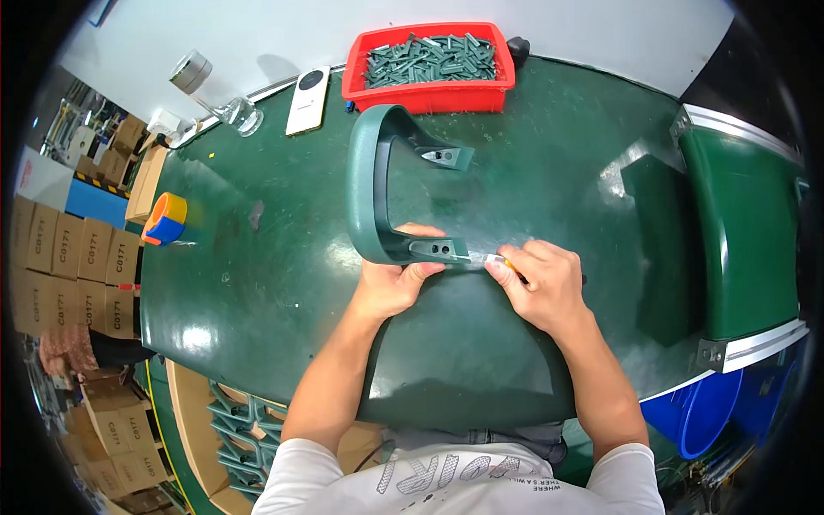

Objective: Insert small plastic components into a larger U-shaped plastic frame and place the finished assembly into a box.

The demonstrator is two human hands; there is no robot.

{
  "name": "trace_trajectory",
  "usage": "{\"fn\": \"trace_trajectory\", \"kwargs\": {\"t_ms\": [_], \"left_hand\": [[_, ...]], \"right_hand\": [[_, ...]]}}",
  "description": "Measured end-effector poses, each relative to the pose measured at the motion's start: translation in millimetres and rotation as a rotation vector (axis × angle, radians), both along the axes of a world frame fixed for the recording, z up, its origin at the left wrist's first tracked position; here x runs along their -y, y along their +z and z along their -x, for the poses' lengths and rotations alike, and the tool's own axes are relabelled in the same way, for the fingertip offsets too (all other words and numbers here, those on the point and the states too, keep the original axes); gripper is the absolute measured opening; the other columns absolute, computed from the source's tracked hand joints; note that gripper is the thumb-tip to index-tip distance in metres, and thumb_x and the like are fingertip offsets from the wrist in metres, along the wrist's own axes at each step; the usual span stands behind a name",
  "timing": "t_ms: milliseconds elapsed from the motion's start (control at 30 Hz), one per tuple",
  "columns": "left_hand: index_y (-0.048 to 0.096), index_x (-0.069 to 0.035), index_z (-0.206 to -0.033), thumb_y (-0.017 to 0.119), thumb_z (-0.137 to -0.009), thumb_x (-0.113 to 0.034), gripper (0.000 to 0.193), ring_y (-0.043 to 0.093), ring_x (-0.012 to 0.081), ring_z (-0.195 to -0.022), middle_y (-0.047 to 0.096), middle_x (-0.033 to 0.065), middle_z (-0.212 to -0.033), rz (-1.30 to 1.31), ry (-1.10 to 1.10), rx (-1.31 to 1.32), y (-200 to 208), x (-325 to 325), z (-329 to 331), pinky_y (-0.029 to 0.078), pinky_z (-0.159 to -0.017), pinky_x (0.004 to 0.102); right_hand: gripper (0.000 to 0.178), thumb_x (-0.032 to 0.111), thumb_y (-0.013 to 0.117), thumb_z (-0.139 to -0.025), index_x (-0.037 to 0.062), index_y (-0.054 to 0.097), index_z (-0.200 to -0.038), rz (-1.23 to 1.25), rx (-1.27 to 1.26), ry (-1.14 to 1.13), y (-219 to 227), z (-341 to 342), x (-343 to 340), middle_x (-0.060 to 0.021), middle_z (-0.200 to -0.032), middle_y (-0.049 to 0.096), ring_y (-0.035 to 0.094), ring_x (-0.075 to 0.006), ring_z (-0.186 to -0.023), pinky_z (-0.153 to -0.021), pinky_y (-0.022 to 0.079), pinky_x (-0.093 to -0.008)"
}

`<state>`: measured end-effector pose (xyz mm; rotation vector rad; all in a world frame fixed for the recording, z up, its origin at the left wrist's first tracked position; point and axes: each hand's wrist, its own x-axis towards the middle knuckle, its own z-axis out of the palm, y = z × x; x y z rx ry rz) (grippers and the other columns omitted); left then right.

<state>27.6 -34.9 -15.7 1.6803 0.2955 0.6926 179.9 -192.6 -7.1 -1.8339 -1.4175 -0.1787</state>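
Note:
My left hand [392, 279] is closed round the lower arm of a dark green, U-shaped plastic armrest [364, 184], which stands over the table with both ends toward the right. Each end has a flat pad with small dark holes. In my right hand [547, 281] is a slim utility knife [508, 263], mostly hidden by the fingers; a bit of yellow-orange handle and a pale flat front show. Its front is at the tip of the armrest's lower end, and I cannot tell whether the two touch.
A red bin [425, 100] of small green pieces stands at the back, near a phone [307, 100] and a glass bottle [240, 115]. Tape rolls [166, 220] lie at left. A green conveyor [745, 232] borders the right side; a carton of green parts [236, 433] sits below left.

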Motion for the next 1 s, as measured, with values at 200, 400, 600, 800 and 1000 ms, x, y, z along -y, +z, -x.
{"fn": "trace_trajectory", "kwargs": {"t_ms": [200,400,600,800,1000], "left_hand": [[0.061,0.003,-0.102,0.075,-0.078,-0.02,0.036,0.057,0.0105,-0.074,0.063,0.0044,-0.086,0.047,-0.021,-0.026,-1.6,-1.3,2.0,0.046,-0.067,0.0238],[0.061,0.003,-0.102,0.076,-0.077,-0.02,0.037,0.058,0.0115,-0.078,0.063,0.0051,-0.088,0.139,-0.072,-0.017,0.3,-0.4,2.9,0.046,-0.071,0.0247],[0.061,0.003,-0.101,0.076,-0.077,-0.02,0.036,0.058,0.0124,-0.081,0.063,0.0059,-0.091,0.14,-0.072,-0.02,0.8,2.1,1.7,0.047,-0.073,0.0255],[0.061,0.002,-0.1,0.076,-0.077,-0.018,0.034,0.058,0.0124,-0.081,0.063,0.0067,-0.092,0.209,-0.055,-0.006,2.1,-1.6,3.1,0.047,-0.073,0.026],[0.061,0.003,-0.099,0.075,-0.077,-0.015,0.032,0.059,0.0129,-0.08,0.063,0.0081,-0.093,0.093,-0.052,-0.013,-2.7,-1.7,2.8,0.048,-0.071,0.0255]], "right_hand": [[0.021,0.025,0.071,-0.076,0.0041,0.066,-0.073,-0.015,0.051,-0.017,0.3,-0.4,-1.5,-0.005,-0.053,0.048,0.049,-0.0203,-0.048,-0.043,0.037,-0.0323],[0.021,0.024,0.07,-0.077,0.0042,0.066,-0.073,-0.023,0.059,-0.031,0.5,0.4,-2.5,-0.0047,-0.052,0.048,0.047,-0.0198,-0.046,-0.042,0.036,-0.0321],[0.021,0.026,0.072,-0.074,0.0057,0.066,-0.072,0.026,0.014,-0.034,1.5,-6.1,-1.5,-0.0055,-0.052,0.048,0.051,-0.0216,-0.047,-0.042,0.039,-0.0348],[0.021,0.025,0.074,-0.073,0.0049,0.067,-0.073,0.01,-0.002,0.021,8.0,-3.0,-0.4,-0.0055,-0.052,0.05,0.052,-0.0214,-0.047,-0.042,0.04,-0.0339],[0.02,0.024,0.074,-0.073,0.0051,0.067,-0.073,0.03,0.034,0.02,5.0,-1.8,-0.4,-0.005,-0.053,0.051,0.052,-0.0206,-0.047,-0.042,0.041,-0.0334]]}}
